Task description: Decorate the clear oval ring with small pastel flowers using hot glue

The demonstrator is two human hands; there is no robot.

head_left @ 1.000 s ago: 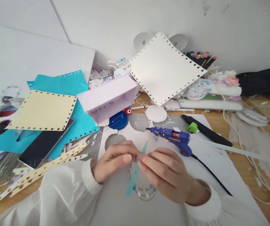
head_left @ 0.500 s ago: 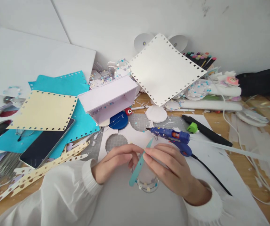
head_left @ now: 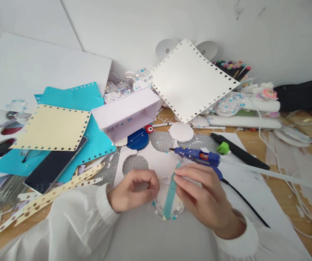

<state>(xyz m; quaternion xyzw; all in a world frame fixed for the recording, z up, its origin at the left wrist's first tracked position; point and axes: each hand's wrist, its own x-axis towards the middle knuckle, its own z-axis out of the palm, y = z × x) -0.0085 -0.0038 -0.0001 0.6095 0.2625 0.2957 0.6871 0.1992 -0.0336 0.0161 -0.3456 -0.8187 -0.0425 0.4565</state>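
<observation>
one slim, flat teal strip [head_left: 169,199], now lying across a round, blue-and-white-beaded ring [head_left: 174,217], is being pinched by the right hand [head_left: 203,197] alone, the left hand [head_left: 136,190] parting from it and curling at the ring's edge, grip unclear, positioning apparently becoming one-handed.

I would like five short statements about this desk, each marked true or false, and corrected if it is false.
1. The right hand holds the teal strip. True.
2. The left hand grips the teal strip too. False: the left hand is apart from it.
3. The white sheet is punched along its edges. True.
4. The phone lies on top of the cream sheet. False: the phone is partly under it.
5. The green piece is on the glue gun. False: it is on the black tool.
</observation>
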